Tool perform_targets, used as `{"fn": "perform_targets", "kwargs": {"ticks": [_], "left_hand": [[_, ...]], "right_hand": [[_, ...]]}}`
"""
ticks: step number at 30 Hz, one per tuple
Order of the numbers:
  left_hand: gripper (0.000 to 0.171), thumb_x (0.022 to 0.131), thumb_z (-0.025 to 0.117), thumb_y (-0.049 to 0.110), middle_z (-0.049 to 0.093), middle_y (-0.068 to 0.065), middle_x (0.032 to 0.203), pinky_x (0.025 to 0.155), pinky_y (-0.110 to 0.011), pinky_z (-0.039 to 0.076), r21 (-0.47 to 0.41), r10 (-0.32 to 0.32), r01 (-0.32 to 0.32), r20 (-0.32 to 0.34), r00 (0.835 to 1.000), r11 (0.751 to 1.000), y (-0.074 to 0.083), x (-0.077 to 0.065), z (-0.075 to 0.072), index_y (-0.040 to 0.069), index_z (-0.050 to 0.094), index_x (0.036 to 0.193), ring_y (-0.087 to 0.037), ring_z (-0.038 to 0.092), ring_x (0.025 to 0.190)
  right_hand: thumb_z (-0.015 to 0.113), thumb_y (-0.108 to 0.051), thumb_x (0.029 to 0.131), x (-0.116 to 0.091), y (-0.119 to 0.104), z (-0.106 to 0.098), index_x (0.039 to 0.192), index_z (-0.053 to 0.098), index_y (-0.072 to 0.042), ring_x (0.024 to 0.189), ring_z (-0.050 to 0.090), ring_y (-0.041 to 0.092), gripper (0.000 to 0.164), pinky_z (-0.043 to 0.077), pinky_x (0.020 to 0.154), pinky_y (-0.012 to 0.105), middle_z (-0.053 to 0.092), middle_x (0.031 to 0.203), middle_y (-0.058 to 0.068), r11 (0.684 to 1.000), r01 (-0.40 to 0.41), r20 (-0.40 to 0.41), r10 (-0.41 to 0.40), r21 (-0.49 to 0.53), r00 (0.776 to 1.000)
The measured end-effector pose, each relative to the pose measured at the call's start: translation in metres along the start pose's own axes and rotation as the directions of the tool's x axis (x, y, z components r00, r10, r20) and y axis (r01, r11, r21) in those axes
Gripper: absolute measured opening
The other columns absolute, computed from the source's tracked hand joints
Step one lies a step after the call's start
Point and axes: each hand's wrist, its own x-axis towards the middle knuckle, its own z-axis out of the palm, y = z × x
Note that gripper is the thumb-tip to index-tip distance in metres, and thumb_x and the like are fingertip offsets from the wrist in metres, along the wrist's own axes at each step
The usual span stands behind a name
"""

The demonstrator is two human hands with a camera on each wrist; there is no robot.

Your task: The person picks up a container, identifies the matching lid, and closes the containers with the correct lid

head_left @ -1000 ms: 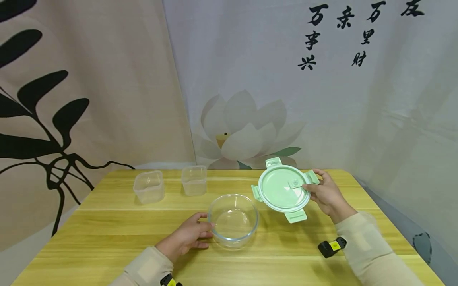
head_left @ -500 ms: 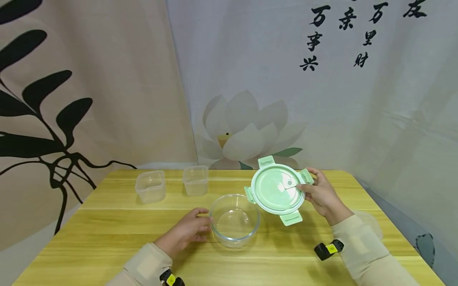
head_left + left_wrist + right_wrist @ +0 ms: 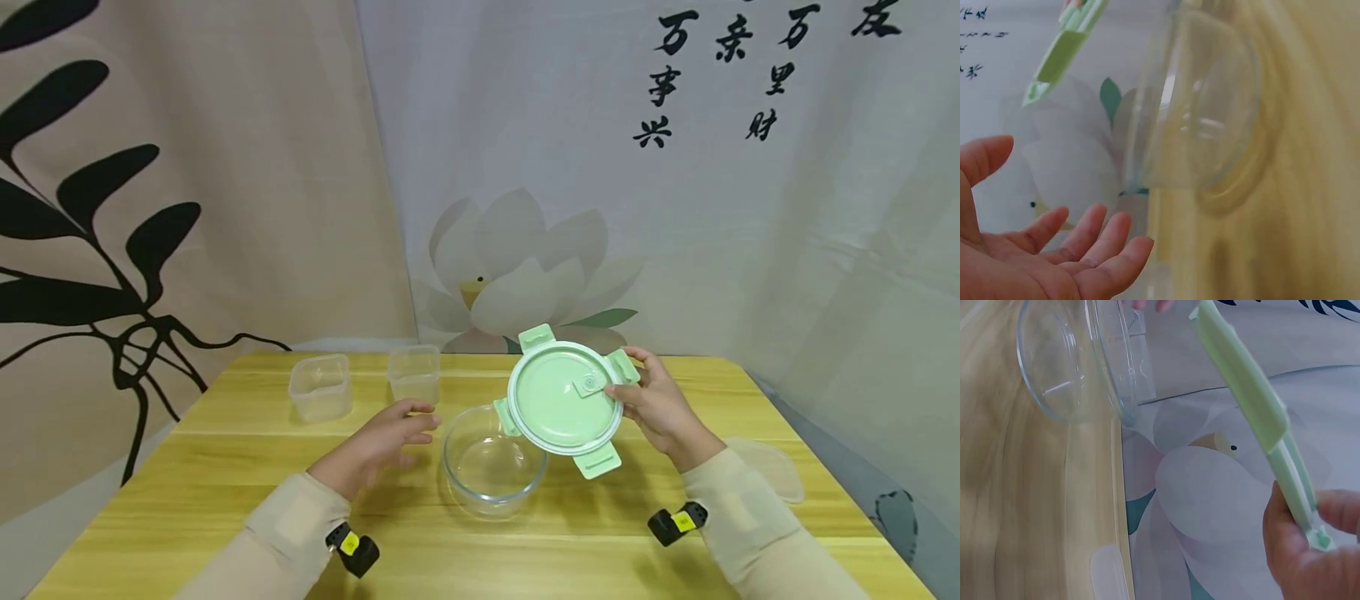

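Observation:
A round clear glass bowl (image 3: 493,492) stands on the wooden table, its rim facing up. Above and to the right of it, a pale green round lid (image 3: 564,400) with flaps around its edge is held up by my right hand (image 3: 663,410), thumb on top and fingers beneath. The lid's left side overlaps the bowl's far rim in the head view; the right wrist view shows the lid (image 3: 1250,394) edge-on, apart from the bowl (image 3: 1054,369). My left hand (image 3: 381,446) hovers left of the bowl, holding nothing. Its fingers are spread and relaxed in the left wrist view.
Two small translucent plastic containers (image 3: 320,390) (image 3: 415,373) stand at the table's back left. A translucent flat lid (image 3: 767,468) lies at the right, partly behind my right sleeve. A printed cloth (image 3: 517,167) hangs behind the table (image 3: 225,517).
My right hand has carried the green lid leftward, closer over the bowl. My left hand has let go of the bowl's side and lifted away to the upper left. The bowl has stayed put.

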Motion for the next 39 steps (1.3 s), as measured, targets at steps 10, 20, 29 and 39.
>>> {"fn": "perform_targets", "kwargs": {"ticks": [10, 20, 29, 39], "left_hand": [[0.057, 0.097, 0.055, 0.027, 0.042, -0.024, 0.144, 0.102, -0.059, 0.037, 0.105, 0.063, -0.074, 0.108, 0.992, 0.992, 0.038, 0.013, -0.013, 0.001, 0.033, 0.144, -0.041, 0.044, 0.13], [0.059, 0.092, 0.064, 0.024, 0.055, -0.021, 0.13, 0.101, -0.056, 0.041, 0.147, 0.091, -0.117, 0.174, 0.98, 0.982, 0.055, 0.023, -0.007, -0.001, 0.039, 0.139, -0.036, 0.054, 0.12], [0.055, 0.088, 0.069, 0.023, 0.059, -0.017, 0.124, 0.092, -0.051, 0.049, 0.205, 0.087, -0.124, 0.179, 0.98, 0.971, 0.061, 0.023, 0.001, 0.002, 0.048, 0.135, -0.031, 0.06, 0.111], [0.043, 0.089, 0.069, 0.016, 0.06, -0.016, 0.118, 0.089, -0.049, 0.052, 0.205, 0.086, -0.112, 0.133, 0.987, 0.972, 0.069, 0.021, 0.006, 0.002, 0.055, 0.127, -0.027, 0.062, 0.103]], "right_hand": [[0.052, 0.011, 0.091, 0.002, -0.003, 0.016, 0.141, 0.018, -0.001, 0.085, 0.063, 0.013, 0.063, 0.056, 0.069, 0.026, 0.041, 0.12, 0.019, 0.999, 0.037, 0.04, -0.037, 0.003, 0.999], [0.052, 0.012, 0.09, 0.002, -0.005, 0.031, 0.142, 0.017, 0.0, 0.092, 0.061, 0.014, 0.063, 0.056, 0.072, 0.029, 0.034, 0.133, 0.024, 0.995, 0.1, 0.094, -0.101, 0.01, 0.99], [0.051, 0.014, 0.089, 0.003, -0.005, 0.044, 0.144, 0.016, 0.0, 0.094, 0.06, 0.014, 0.066, 0.056, 0.073, 0.029, 0.032, 0.137, 0.025, 0.992, 0.124, 0.114, -0.124, 0.006, 0.986], [0.053, 0.015, 0.088, 0.004, -0.007, 0.052, 0.143, 0.019, 0.0, 0.099, 0.059, 0.015, 0.066, 0.057, 0.076, 0.032, 0.034, 0.134, 0.023, 0.982, 0.19, 0.157, -0.189, 0.009, 0.969]]}}
